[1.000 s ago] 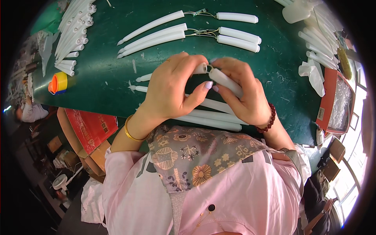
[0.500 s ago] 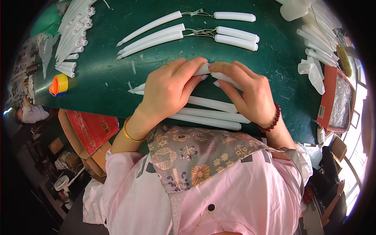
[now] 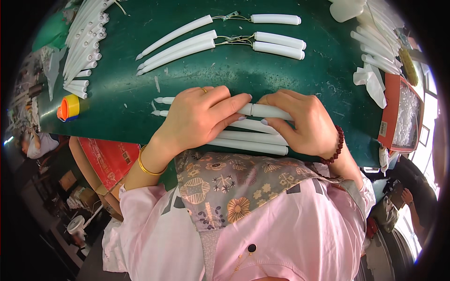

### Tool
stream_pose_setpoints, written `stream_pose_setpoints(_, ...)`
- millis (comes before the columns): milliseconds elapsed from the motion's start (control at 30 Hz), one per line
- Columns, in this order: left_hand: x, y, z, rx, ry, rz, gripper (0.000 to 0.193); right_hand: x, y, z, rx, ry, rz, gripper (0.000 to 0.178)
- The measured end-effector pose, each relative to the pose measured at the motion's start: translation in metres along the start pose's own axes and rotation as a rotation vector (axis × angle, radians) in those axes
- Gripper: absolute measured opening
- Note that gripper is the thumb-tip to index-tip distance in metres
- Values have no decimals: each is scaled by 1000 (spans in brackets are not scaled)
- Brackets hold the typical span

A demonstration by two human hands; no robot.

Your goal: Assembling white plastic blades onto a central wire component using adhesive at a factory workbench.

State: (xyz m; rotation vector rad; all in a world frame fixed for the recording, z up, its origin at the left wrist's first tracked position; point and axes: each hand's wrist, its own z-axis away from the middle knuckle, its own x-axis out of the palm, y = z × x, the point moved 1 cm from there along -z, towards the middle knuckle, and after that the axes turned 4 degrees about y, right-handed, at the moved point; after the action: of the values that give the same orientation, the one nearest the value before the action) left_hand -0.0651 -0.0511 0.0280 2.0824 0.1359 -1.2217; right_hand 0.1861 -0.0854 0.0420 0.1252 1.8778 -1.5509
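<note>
A white electric taper candle [image 3: 270,111] lies crosswise between my hands, its two tube sections meeting end to end at a thin seam. My left hand [image 3: 197,114] is closed around the longer section. On the short section, my right hand [image 3: 304,121] has its thumb and fingers pressed. Just under my hands, several long white candles [image 3: 253,146] lie side by side along the near table edge. Farther off are three candles in two parts: long tapered tubes [image 3: 180,33] on the left, joined by thin wires [image 3: 230,17] to short tubes [image 3: 277,50] on the right.
A pile of white tubes [image 3: 86,42] fills the far left of the green table [image 3: 328,70], near a yellow and orange ring [image 3: 70,107]. More tubes [image 3: 375,47] and a red box of clear plastic [image 3: 405,112] are at the right. A red carton [image 3: 108,161] stands beyond the left table edge.
Both hands have come nearer my body with the candle, over the near row. The candle now lies more level, and more of its short section shows between my fingers.
</note>
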Motion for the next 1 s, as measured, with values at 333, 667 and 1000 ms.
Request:
stream_pose_setpoints(333, 2, 14, 0, 99, 13, -160, 28, 14, -2, 12, -23, -169, 230, 25)
stream_pose_setpoints(667, 7, 1, -1, 67, 39, -120, 26, 17, 8, 1, -75, -99, 174, 27)
stream_pose_setpoints(1000, -1, -14, -14, -3, 121, -79, 24, -12, 19, -43, -205, 260, 501, 20)
